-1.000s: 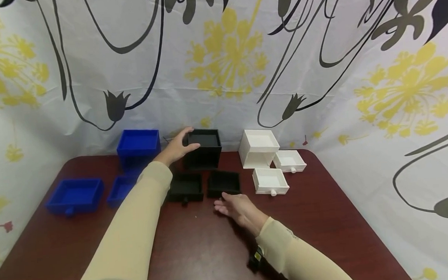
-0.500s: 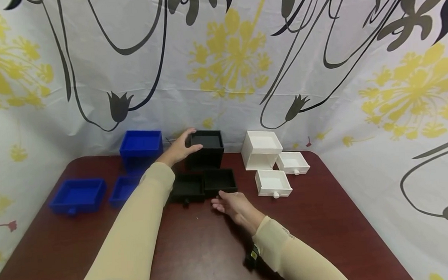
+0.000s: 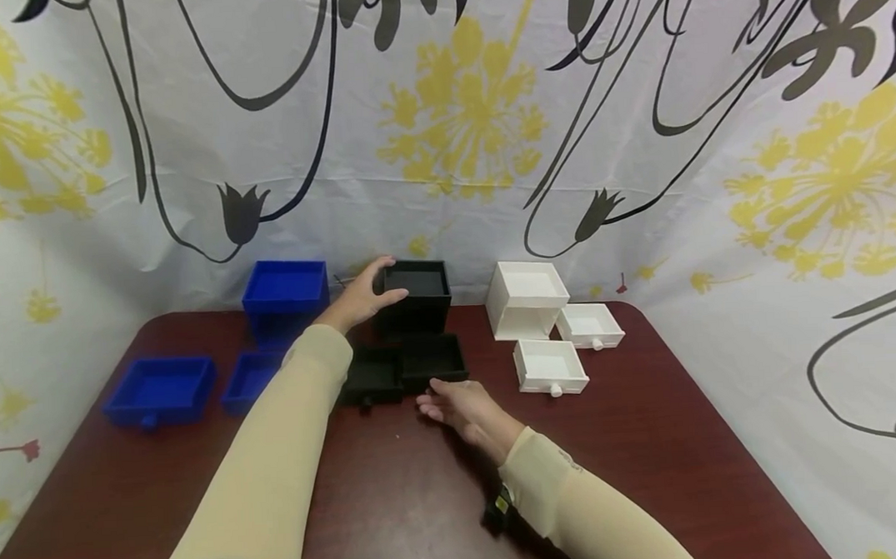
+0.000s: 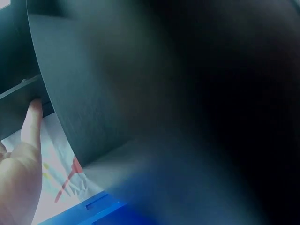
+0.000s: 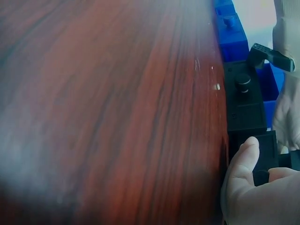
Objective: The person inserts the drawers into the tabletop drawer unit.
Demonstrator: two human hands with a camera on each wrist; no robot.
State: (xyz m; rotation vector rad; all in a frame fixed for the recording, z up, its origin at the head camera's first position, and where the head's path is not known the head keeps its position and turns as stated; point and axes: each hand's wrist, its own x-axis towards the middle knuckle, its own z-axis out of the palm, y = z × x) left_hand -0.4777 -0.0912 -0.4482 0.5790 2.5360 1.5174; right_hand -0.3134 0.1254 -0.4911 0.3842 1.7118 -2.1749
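In the head view, my left hand (image 3: pixel 362 297) holds the black box (image 3: pixel 417 297) by its left side, thumb near the front and fingers toward the back. The box is a small drawer cabinet with an open front. My right hand (image 3: pixel 465 410) is at the front of the right black drawer (image 3: pixel 432 359); in the right wrist view its thumb and a finger lie on either side of the drawer's knob (image 5: pixel 260 177). The left black drawer (image 3: pixel 373 370) sits beside it, in front of the box. Most of the left wrist view is blurred and dark.
A blue box (image 3: pixel 285 291) stands left at the back, with two blue drawers, one of them (image 3: pixel 160 390) farther left. At right is a white box (image 3: pixel 527 293) with two white drawers, the nearer one (image 3: pixel 551 362) in front. A patterned cloth (image 3: pixel 470 103) hangs behind the table.
My right hand has shifted left and slightly back with the right black drawer, closing the gap to the left black drawer. My left hand stays on the black box.
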